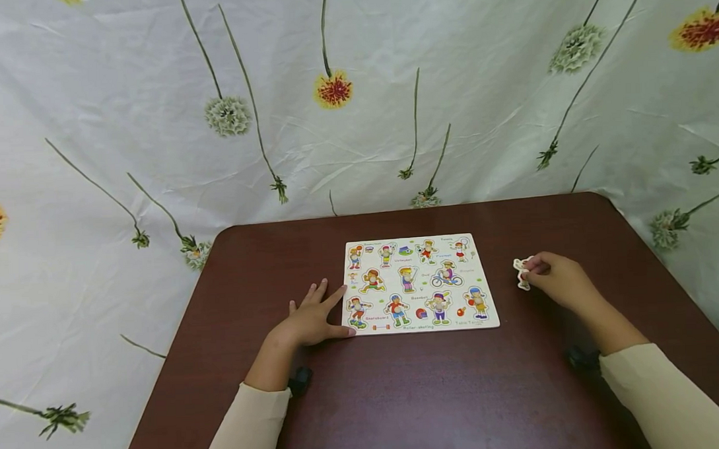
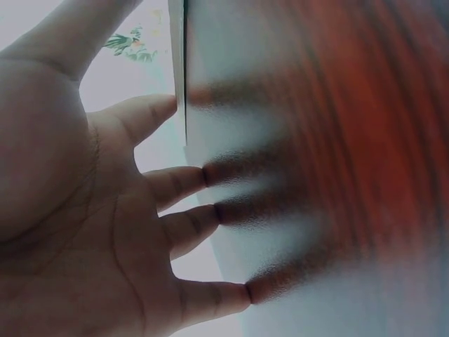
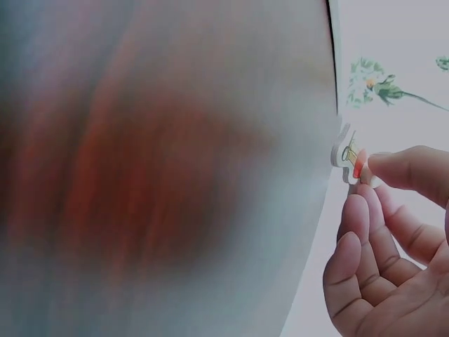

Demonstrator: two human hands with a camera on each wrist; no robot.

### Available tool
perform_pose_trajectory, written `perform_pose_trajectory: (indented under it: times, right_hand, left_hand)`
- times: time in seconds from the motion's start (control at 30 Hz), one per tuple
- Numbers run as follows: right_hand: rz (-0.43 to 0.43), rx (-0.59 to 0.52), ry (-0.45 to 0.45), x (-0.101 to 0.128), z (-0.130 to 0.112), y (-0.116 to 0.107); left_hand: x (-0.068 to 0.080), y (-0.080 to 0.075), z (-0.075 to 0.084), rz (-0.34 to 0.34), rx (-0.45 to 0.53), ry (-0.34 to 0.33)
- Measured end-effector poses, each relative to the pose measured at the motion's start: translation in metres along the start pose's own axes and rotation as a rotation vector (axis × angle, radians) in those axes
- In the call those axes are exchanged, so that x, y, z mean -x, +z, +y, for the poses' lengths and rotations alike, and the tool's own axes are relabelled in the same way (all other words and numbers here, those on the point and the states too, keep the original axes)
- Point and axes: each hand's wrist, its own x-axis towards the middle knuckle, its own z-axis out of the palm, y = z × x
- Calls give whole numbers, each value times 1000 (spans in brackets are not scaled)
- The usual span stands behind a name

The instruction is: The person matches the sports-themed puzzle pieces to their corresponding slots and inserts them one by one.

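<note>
A white puzzle board [image 1: 416, 249] printed with small sports figures and words lies on the dark table. My left hand [image 1: 309, 322] rests at its left side with fingers spread, the thumb and index finger touching the edge. In the left wrist view, the palm of the left hand [image 2: 91, 203] shows, with one fingertip against the board's thin edge [image 2: 178, 56]. To the right of the board, my right hand [image 1: 560, 280] pinches a small white-edged puzzle piece [image 1: 520, 275] between thumb and fingers. The right wrist view shows the right hand [image 3: 393, 246] holding this piece [image 3: 339, 151], its picture partly hidden.
The brown table [image 1: 431, 394] has rounded far corners and a glossy surface. Behind it hangs a pale cloth [image 1: 380, 138] printed with flowers. Dark wrist straps [image 1: 299, 380] show below both hands.
</note>
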Motion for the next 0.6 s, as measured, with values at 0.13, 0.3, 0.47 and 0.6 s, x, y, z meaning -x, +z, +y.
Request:
perform_pose_trajectory:
  times: [0.13, 0.3, 0.47, 0.6]
  right_hand:
    - [3, -17, -10, -6, -10, 5]
    - [3, -25, -22, -14, -19, 12]
    - [2, -40, -24, -23, -29, 18]
    - [-5, -56, -30, -31, -36, 25]
  left_hand:
    - [-1, 0, -1, -3, -3, 1]
    - [0, -1, 0, -10, -1, -3]
    - [-1, -1, 1, -12, 1, -8]
    - [-1, -1, 0, -14, 0, -13]
